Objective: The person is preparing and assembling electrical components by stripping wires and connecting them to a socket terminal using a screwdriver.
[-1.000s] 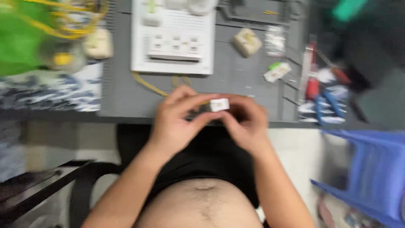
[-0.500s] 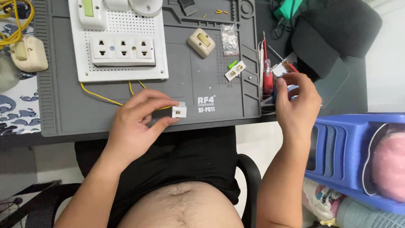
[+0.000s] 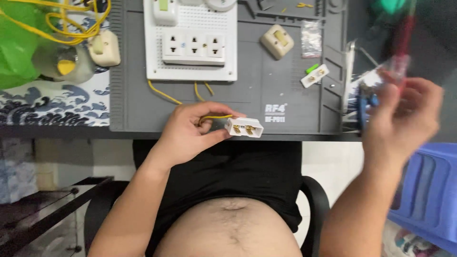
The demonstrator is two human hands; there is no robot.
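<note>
My left hand [image 3: 190, 131] holds a small white socket module [image 3: 244, 127] with brass contacts at the front edge of the grey work mat [image 3: 266, 85]. A yellow wire [image 3: 214, 117] runs from the module through my fingers. My right hand [image 3: 404, 114] is raised and blurred at the right, past the mat's edge. It grips a tool with a clear and red handle [image 3: 402, 52], likely a screwdriver. The two hands are far apart.
On the mat lie a white board with a triple socket [image 3: 193, 47], a beige switch [image 3: 277, 41], a small plastic bag [image 3: 311, 38] and a small white part [image 3: 314, 76]. Blue-handled tools [image 3: 366, 102] lie right. A blue plastic crate [image 3: 428, 190] stands lower right; a green bag [image 3: 16, 43] sits far left.
My hands parted. The left one kept the white module near the mat's edge. The right one reached to the tool pile and has now lifted a red-handled tool.
</note>
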